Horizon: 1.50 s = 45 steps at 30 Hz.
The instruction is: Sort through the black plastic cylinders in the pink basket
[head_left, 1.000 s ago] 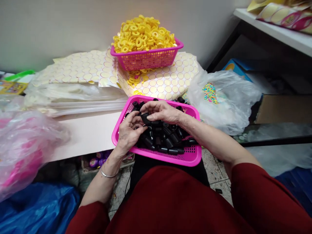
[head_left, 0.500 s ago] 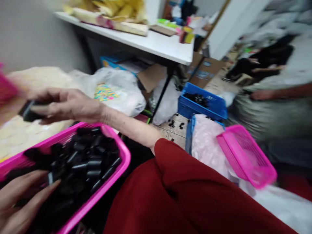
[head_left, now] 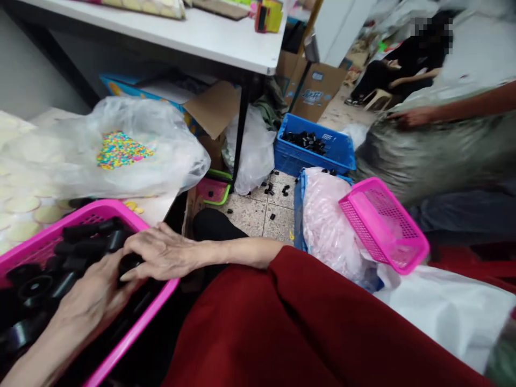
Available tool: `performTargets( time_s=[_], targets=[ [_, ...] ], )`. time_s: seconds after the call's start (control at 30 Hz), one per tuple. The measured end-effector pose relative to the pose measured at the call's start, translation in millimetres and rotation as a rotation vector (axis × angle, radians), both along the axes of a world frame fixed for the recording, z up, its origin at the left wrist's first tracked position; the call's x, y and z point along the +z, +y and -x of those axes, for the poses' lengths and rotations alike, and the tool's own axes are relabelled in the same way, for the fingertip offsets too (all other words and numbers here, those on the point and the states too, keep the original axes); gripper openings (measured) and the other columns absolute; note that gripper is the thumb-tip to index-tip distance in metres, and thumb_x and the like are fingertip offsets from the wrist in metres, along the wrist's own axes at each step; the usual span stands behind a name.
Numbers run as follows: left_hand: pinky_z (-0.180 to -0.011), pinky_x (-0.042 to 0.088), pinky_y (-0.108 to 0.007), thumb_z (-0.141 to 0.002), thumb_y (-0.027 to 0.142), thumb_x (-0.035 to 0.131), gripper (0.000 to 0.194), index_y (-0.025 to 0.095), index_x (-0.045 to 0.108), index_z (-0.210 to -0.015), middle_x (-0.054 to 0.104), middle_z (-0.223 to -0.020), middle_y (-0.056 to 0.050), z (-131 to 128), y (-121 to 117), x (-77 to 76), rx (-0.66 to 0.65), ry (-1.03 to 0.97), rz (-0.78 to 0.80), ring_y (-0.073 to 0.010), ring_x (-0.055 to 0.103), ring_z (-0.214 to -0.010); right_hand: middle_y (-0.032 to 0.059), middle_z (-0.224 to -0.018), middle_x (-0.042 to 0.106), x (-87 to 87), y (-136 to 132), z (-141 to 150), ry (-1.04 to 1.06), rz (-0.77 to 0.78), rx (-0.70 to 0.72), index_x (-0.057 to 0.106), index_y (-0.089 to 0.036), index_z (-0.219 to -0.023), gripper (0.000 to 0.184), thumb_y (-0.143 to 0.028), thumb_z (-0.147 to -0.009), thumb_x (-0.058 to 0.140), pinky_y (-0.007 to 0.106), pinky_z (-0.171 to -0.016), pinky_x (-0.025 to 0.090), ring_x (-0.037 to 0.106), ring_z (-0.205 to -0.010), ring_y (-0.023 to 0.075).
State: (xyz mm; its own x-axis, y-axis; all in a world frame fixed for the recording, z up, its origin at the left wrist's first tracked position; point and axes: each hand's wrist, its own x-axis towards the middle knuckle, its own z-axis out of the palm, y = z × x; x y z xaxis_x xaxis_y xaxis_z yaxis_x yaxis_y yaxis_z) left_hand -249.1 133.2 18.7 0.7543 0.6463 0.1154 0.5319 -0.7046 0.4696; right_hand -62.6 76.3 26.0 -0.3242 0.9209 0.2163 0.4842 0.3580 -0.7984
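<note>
My right hand [head_left: 163, 250], reaching in from the red sleeve, is closed on a round black plastic piece [head_left: 129, 262] above the near end of a pink basket [head_left: 116, 207]. My left hand [head_left: 94, 293] comes from the lower left and meets it there. Its fingers are bent against the same piece, their tips partly hidden behind the right hand. Loose black plastic tubes and caps [head_left: 84, 242] fill the basket beneath both hands.
A clear bag [head_left: 161, 140] with colourful small pieces lies beyond the basket. A white table [head_left: 226, 45] stands behind. To the right are a blue crate [head_left: 314, 156], a pink bag [head_left: 326, 215] and an empty pink basket [head_left: 387, 226]. A co-worker's hand [head_left: 415, 116] grips a sack.
My right hand has come back from beyond the basket's far left side, carrying a black piece, and meets my left hand over the basket. The view has swung, and the surroundings sit further left.
</note>
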Motion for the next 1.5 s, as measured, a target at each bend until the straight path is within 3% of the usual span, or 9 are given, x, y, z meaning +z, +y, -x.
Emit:
performTargets(
  time_s=[0.23,0.33,0.5,0.67,0.77,0.9,1.13,1.3,1.5],
  targets=[
    [-0.075,0.048,-0.036,-0.073,0.039,0.054,0.025,0.021,0.067,-0.085,0.069,-0.09,-0.006,2.0,-26.3,42.1,0.265,0.307,0.188,-0.0272,0.065,-0.086,0.0002,-0.093,0.063,-21.0,4.2,-10.2,0.957,0.188,-0.144,0.059,-0.02,-0.098,0.032,-0.043,-0.078,0.068,0.028,-0.086,0.048,0.059,-0.088,0.0124],
    [-0.077,0.048,-0.035,-0.071,0.036,0.058,0.024,0.02,0.068,-0.086,0.069,-0.092,-0.006,6.9,-26.1,53.3,0.353,0.271,0.233,-0.026,0.064,-0.087,-0.0003,-0.094,0.066,-26.1,11.4,-16.2,1.152,0.309,-0.177,0.063,-0.022,-0.099,0.04,-0.04,-0.067,0.078,0.028,-0.085,0.05,0.061,-0.087,0.0122],
    [-0.08,0.047,-0.037,-0.073,0.027,0.059,0.023,0.016,0.069,-0.091,0.066,-0.091,-0.007,4.1,-20.4,55.5,0.352,0.139,0.123,-0.0243,0.06,-0.088,-0.0005,-0.091,0.067,-26.0,11.0,-25.2,1.17,0.356,-0.188,0.065,-0.023,-0.095,0.037,-0.035,-0.064,0.082,0.032,-0.086,0.052,0.063,-0.085,0.0126],
    [-0.083,0.046,-0.039,-0.072,0.018,0.063,0.027,0.019,0.067,-0.099,0.061,-0.102,-0.008,-19.2,-24.2,53.9,0.072,0.192,-0.085,-0.0246,0.052,-0.095,-0.0017,-0.088,0.067,-28.8,10.2,-33.8,1.202,0.396,-0.214,0.062,-0.022,-0.09,0.034,-0.031,-0.064,0.082,0.03,-0.079,0.055,0.063,-0.08,0.0114],
    [-0.081,0.045,-0.041,-0.073,0.015,0.063,0.022,0.018,0.066,-0.094,0.058,-0.103,-0.01,-28.1,-25.2,49.4,0.007,0.307,-0.115,-0.0257,0.05,-0.094,-0.0016,-0.088,0.067,-28.3,9.3,-38.7,1.163,0.396,-0.221,0.063,-0.023,-0.094,0.037,-0.031,-0.063,0.081,0.026,-0.07,0.054,0.062,-0.077,0.0107],
    [-0.083,0.045,-0.04,-0.075,0.022,0.065,0.014,0.016,0.061,-0.087,0.06,-0.097,-0.009,-23.2,-20.5,42.1,0.112,0.099,0.012,-0.0239,0.052,-0.09,-0.0003,-0.087,0.066,-23.8,4.5,-40.0,1.079,0.378,-0.165,0.065,-0.021,-0.096,0.04,-0.033,-0.062,0.082,0.024,-0.065,0.053,0.06,-0.073,0.0106],
    [-0.063,0.046,-0.028,-0.06,0.029,0.079,0.032,0.017,0.059,-0.081,0.056,-0.076,0.001,-12.0,-33.4,50.4,0.39,-0.566,0.549,-0.0132,0.053,-0.067,0.0027,-0.093,0.067,-11.8,-3.1,-24.9,0.966,0.322,-0.102,0.064,-0.021,-0.103,0.045,-0.041,-0.066,0.08,0.027,-0.068,0.056,0.063,-0.079,0.0127],
    [-0.068,0.047,-0.03,-0.05,0.026,0.085,0.037,0.016,0.067,-0.08,0.061,-0.078,-0.002,-16.5,-42.0,55.1,0.395,-0.653,0.525,-0.0156,0.056,-0.073,0.002,-0.094,0.067,-6.2,-5.4,-14.2,0.954,0.339,0.017,0.062,-0.023,-0.106,0.04,-0.039,-0.072,0.076,0.026,-0.066,0.057,0.063,-0.076,0.0118],
    [-0.073,0.047,-0.032,-0.054,0.024,0.081,0.03,0.017,0.07,-0.081,0.063,-0.081,-0.003,-14.2,-44.9,59.6,0.412,-0.584,0.393,-0.0175,0.057,-0.078,0.0022,-0.092,0.068,-3.8,-5.1,-15.2,0.966,0.384,0.039,0.063,-0.022,-0.107,0.043,-0.043,-0.071,0.076,0.028,-0.066,0.059,0.064,-0.068,0.0106]
  ],
)
